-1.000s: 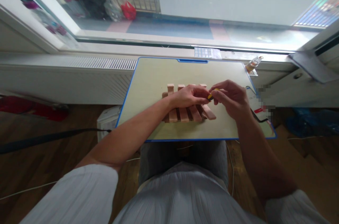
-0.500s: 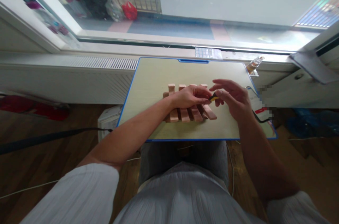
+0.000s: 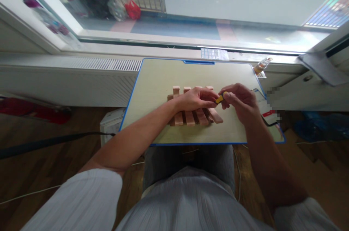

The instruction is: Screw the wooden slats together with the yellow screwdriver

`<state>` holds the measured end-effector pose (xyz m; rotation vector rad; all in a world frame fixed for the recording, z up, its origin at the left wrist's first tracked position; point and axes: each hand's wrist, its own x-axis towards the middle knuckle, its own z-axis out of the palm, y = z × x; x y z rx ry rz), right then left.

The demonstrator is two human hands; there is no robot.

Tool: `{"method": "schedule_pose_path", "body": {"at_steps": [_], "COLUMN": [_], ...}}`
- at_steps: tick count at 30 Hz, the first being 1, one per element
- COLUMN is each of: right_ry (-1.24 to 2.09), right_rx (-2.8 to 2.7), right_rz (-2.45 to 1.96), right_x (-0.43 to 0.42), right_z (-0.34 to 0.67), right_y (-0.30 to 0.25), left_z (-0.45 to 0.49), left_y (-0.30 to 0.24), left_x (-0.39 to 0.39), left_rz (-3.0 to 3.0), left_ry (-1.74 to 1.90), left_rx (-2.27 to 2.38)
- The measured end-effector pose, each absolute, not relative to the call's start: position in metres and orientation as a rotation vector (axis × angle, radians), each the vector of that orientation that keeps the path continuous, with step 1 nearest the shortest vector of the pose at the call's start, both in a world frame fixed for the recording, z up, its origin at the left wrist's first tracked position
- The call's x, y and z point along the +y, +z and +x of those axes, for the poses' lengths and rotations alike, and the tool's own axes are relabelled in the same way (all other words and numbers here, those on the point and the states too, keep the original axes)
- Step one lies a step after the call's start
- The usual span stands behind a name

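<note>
Several pale wooden slats (image 3: pixel 201 117) lie side by side on a light board, crossed by another piece that shows at the left. My left hand (image 3: pixel 195 99) rests over them, thumb and fingers closed together at the lower end of a small yellow-and-black screwdriver (image 3: pixel 219 99). What those left fingertips pinch is hidden. My right hand (image 3: pixel 240 100) grips the screwdriver's upper, dark end between thumb and fingers, just right of the slats. The screwdriver stands tilted, and its blade cannot be seen.
The blue-edged board (image 3: pixel 163 74) lies over my lap. At its right are a clipboard (image 3: pixel 263 105) and a small bottle (image 3: pixel 262 66). A white radiator (image 3: pixel 109 78) and windowsill stand behind. A strap (image 3: pixel 54 142) crosses at the left.
The fingers of my right hand, partly spread before, have curled in around the screwdriver. More of its yellow side shows now. My left hand and the slats have stayed in place.
</note>
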<state>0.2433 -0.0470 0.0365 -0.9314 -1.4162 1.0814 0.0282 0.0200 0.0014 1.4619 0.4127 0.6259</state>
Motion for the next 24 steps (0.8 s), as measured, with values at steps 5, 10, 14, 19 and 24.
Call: {"method": "schedule_pose_path", "body": {"at_steps": [5, 10, 14, 19, 24], "right_ry": [1.066, 1.062, 1.094, 1.099, 1.082], "right_rx": [-1.329, -1.324, -1.411, -1.467, -1.478], "right_rz": [-0.892, -0.910, -0.952, -0.957, -0.959], "right_x": [-0.048, -0.051, -0.051, -0.052, -0.051], "right_z": [0.233, 0.231, 0.238, 0.242, 0.242], "right_y": [0.033, 0.029, 0.033, 0.040, 0.037], "left_z": [0.028, 0.030, 0.031, 0.031, 0.028], "left_y": [0.002, 0.000, 0.000, 0.002, 0.005], "left_x": [0.018, 0.019, 0.020, 0.019, 0.020], "left_rz": [1.492, 1.424, 1.407, 1.415, 1.478], "left_ry": [0.599, 0.612, 0.601, 0.591, 0.580], "left_rx": [0.438, 0.406, 0.396, 0.386, 0.401]}}
